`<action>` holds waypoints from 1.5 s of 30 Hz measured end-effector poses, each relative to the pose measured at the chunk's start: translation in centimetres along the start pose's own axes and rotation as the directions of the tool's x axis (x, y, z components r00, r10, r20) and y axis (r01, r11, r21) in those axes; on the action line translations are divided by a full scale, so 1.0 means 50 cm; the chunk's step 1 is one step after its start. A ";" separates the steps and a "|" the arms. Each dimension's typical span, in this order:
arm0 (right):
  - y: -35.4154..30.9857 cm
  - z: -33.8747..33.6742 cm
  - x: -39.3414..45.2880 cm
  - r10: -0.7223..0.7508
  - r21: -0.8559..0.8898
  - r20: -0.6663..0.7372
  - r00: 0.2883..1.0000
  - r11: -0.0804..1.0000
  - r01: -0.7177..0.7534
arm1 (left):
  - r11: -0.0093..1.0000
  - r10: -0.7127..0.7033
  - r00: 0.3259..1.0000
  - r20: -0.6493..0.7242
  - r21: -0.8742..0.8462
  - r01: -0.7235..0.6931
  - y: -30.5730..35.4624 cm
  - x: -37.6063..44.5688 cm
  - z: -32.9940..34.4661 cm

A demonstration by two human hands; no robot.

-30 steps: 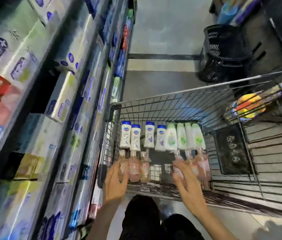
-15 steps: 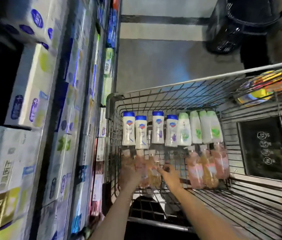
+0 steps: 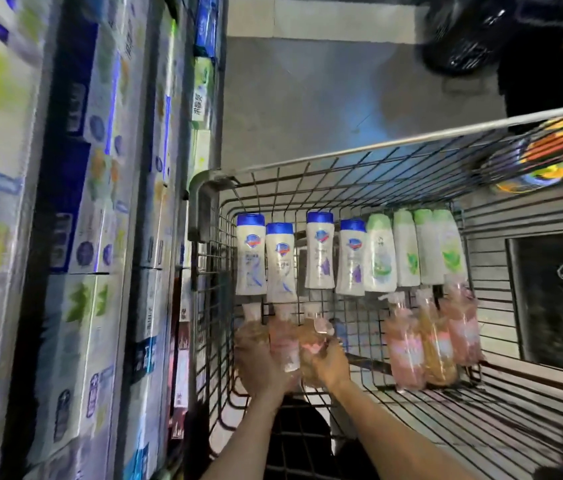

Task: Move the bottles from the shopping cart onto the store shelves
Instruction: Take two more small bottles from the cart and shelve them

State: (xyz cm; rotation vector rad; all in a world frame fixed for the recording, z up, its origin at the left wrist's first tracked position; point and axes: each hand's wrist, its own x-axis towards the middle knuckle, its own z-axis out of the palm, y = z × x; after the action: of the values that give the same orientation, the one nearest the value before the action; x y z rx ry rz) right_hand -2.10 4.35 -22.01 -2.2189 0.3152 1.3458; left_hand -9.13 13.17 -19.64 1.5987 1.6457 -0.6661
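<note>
Left hand [image 3: 256, 362] and right hand [image 3: 330, 362] together grasp three clear pump bottles of pink and amber liquid [image 3: 283, 344] inside the wire shopping cart [image 3: 411, 138], beside the stocked store shelves [image 3: 100, 237].

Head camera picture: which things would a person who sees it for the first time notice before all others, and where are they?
First, the two bare hands, left hand and right hand, which together grip three clear pump bottles of pink and amber liquid at the near left of the wire shopping cart. Behind them lies a row of white bottles with blue caps and green caps. Stacked boxes fill the store shelves on the left.
</note>
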 end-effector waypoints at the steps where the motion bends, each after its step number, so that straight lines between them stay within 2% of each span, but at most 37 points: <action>1: 0.001 -0.008 -0.001 -0.015 -0.001 0.003 1.000 1.000 0.015 | 0.999 -0.015 1.000 -0.015 -0.028 0.014 0.001 0.000 0.000; 3: 0.007 -0.029 -0.004 -0.036 0.028 0.018 0.999 0.999 0.035 | 0.998 -0.020 1.000 -0.013 -0.061 0.019 0.002 -0.003 -0.004; 7: -0.003 -0.083 -0.033 -0.049 0.104 0.012 0.999 0.993 0.047 | 0.998 0.052 0.995 0.084 0.012 -0.054 0.009 -0.022 -0.010; 12: -0.038 -0.162 -0.085 -0.121 0.183 0.101 0.988 0.978 0.101 | 0.965 0.230 0.966 0.121 -0.158 -0.210 0.053 -0.077 -0.041; 15: -0.077 -0.198 -0.113 -0.172 0.241 0.085 0.981 0.959 0.147 | 0.922 0.306 0.945 0.112 -0.282 -0.265 0.075 -0.109 -0.075; 17: -0.105 -0.220 -0.138 -0.216 0.225 0.091 0.972 0.955 0.192 | 0.861 0.336 0.936 0.102 -0.437 -0.262 0.082 -0.135 -0.107; 19: -0.130 -0.242 -0.171 -0.280 0.223 0.124 0.952 0.943 0.249 | 0.807 0.367 0.930 0.035 -0.510 -0.299 0.092 -0.162 -0.144; 21: -0.158 -0.263 -0.216 -0.360 0.242 0.159 0.919 0.917 0.317 | 0.738 0.335 0.942 0.013 -0.626 -0.254 0.102 -0.194 -0.187; 23: -0.187 -0.283 -0.266 -0.442 0.278 0.195 0.875 0.881 0.383 | 0.624 0.327 0.944 0.039 -0.760 -0.185 0.107 -0.229 -0.225; 27: -0.232 -0.308 -0.367 -0.558 0.388 0.257 0.789 0.808 0.444 | 0.416 0.396 0.914 -0.084 -0.871 -0.260 0.101 -0.315 -0.306; 30: -0.258 -0.325 -0.454 -0.661 0.452 0.334 0.673 0.738 0.501 | 0.262 0.437 0.864 -0.251 -0.883 -0.389 0.083 -0.415 -0.369; 34: -0.276 -0.339 -0.587 -0.765 0.549 0.427 0.482 0.643 0.534 | 0.138 0.397 0.802 -0.446 -0.835 -0.533 0.031 -0.549 -0.422; 39: -0.271 -0.334 -0.760 -0.849 0.627 0.469 0.243 0.514 0.585 | 0.179 0.281 0.700 -0.657 -0.680 -0.711 -0.070 -0.700 -0.477; 42: -0.267 -0.315 -0.866 -0.852 0.665 0.515 0.088 0.463 0.586 | 0.124 0.188 0.617 -0.764 -0.605 -0.787 -0.145 -0.801 -0.510; 45: -0.255 -0.281 -0.979 -0.823 0.689 0.567 -0.036 0.450 0.568 | 0.087 0.082 0.538 -0.839 -0.531 -0.843 -0.224 -0.909 -0.539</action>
State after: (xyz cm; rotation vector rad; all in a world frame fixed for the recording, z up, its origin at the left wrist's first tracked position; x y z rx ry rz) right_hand -9.22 4.07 29.99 -0.7757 -0.9490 1.4158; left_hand -26.20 5.86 31.06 1.2389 1.1583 1.2984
